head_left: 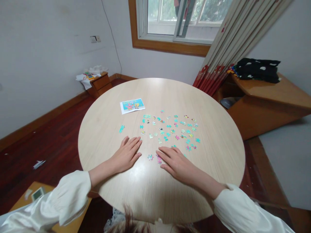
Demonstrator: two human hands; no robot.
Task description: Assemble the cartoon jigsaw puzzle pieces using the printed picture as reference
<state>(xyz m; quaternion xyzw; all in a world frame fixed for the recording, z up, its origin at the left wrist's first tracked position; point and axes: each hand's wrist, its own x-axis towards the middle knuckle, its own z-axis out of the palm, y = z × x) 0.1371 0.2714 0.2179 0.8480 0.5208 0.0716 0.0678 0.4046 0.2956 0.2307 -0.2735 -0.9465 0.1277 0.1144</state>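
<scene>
I'm resting my L hand (127, 154) and R hand (175, 161) flat, fingers spread, empty, near the tabletop's (218, 155) front edge. Puzzle pcs (170, 129) are lying scattered just beyond, toward center; R hand nearer, touching closest pcs.

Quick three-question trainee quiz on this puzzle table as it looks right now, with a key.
1. True or false: the left hand holds a puzzle piece.
2. Which lies farthest from the person: A) reference picture, B) scattered puzzle pieces, C) right hand?
3. How do both hands rest on the round table?

Key:
1. False; it lies flat, empty.
2. A.
3. Palms down, fingers stretched, with the right hand's fingertips beside a pink piece.
</scene>
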